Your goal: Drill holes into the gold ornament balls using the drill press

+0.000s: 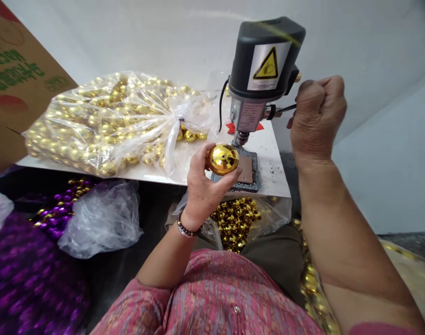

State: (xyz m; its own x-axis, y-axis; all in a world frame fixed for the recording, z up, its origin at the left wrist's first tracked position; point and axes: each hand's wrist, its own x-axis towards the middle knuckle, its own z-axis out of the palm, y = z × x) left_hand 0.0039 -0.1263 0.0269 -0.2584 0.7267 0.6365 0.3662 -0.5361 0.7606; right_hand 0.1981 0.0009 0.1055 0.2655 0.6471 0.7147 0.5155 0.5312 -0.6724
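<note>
Between the thumb and fingers of my left hand (207, 184) is a shiny gold faceted ball (223, 158), a small dark spot on its upper face. The ball is beside the bit of a black and grey bench drill (268, 60), over the left part of the drill's metal base (254, 172). A flat brown plate (245, 170) lies on that base. My right hand (317, 116) is closed in a fist round the end of the drill's lever (287, 108), to the right of the motor housing.
A tied clear bag of gold balls (104, 121) covers the left of the white table (280, 184). Gold balls fill an open bag (236, 218) below the table edge. A cardboard box (20, 79), purple balls (31, 274) and crumpled plastic (102, 218) are at left.
</note>
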